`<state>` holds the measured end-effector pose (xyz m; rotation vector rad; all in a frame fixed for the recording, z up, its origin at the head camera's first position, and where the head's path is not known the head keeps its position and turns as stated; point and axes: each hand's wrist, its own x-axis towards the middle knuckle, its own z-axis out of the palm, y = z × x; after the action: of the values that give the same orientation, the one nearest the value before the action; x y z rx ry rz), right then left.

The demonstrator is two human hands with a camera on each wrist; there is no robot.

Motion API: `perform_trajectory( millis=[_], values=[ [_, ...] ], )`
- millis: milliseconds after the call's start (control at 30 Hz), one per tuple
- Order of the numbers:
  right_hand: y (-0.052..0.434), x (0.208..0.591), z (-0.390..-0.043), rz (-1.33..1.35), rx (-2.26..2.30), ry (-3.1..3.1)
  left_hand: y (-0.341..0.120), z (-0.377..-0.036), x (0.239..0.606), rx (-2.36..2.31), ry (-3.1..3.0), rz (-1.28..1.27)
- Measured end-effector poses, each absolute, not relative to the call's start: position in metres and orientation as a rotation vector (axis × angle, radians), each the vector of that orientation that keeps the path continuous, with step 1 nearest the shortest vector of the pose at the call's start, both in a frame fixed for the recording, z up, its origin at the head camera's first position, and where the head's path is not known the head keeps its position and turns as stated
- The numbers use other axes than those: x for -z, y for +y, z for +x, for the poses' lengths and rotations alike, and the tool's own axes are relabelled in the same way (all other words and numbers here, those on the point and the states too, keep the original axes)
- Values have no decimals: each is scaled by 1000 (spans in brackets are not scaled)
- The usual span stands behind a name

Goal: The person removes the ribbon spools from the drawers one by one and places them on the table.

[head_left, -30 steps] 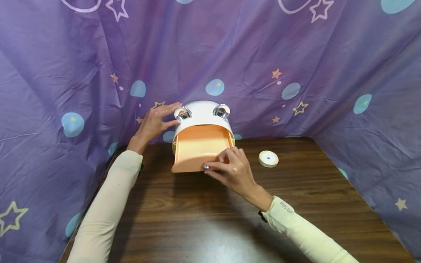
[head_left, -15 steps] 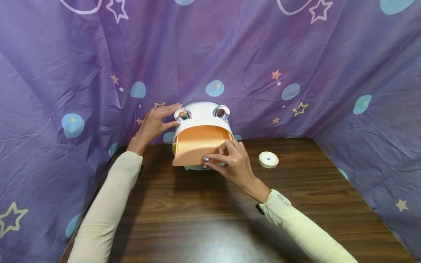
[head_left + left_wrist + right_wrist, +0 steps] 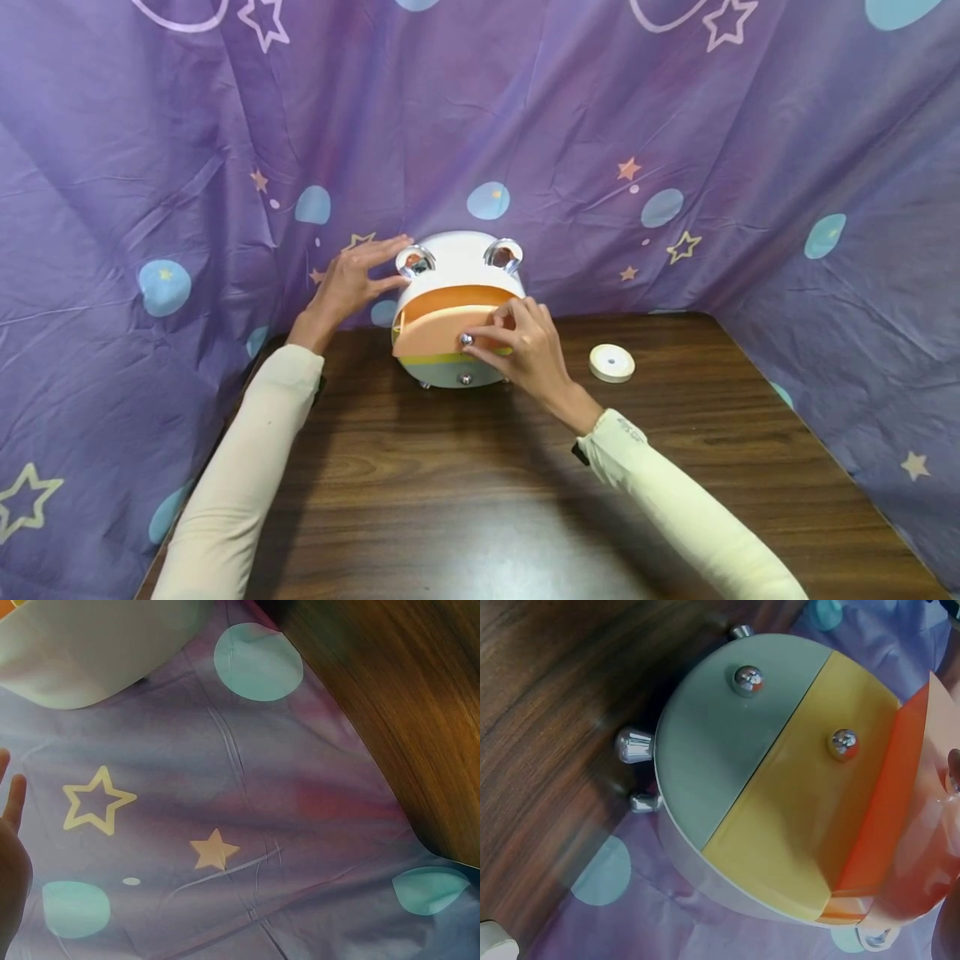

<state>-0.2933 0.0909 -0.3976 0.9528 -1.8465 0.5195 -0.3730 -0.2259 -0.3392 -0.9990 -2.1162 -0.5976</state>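
Note:
A small round-fronted drawer box (image 3: pixel 457 258) with a white shell and two silver ring ears stands at the back of the table. Its top drawer (image 3: pixel 431 333), peach outside and orange inside, is pulled partway out. Thumb and index finger of my right hand (image 3: pixel 532 350) pinch that drawer's silver knob (image 3: pixel 467 340). My left hand (image 3: pixel 348 287) rests at the box's left ear (image 3: pixel 416 261), fingers extended above and thumb below. Beneath, the yellow drawer (image 3: pixel 795 787) and grey-green drawer (image 3: pixel 735 727) are closed, each with a silver knob.
A white ribbon-like roll (image 3: pixel 612 363) lies flat on the dark wooden table (image 3: pixel 420 500), right of the box. A purple star-patterned cloth (image 3: pixel 570 125) hangs right behind the box and along both sides. Short silver feet (image 3: pixel 635 745) hold the box up.
My right hand has pushed the top drawer inward, away from me, uncovering the lower drawers in the head view. My left hand has stayed at the ear.

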Motion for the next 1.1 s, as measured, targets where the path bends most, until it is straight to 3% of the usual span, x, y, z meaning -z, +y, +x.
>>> perform_trajectory(
  millis=[567,1100],
  values=[
    [83,397,-326,875,-496,-1924,-225,-373,338,608,-2123,-1003],
    [80,398,-329,853,-520,-1955,-226,-373,338,588,-2145,-974]
  ],
)
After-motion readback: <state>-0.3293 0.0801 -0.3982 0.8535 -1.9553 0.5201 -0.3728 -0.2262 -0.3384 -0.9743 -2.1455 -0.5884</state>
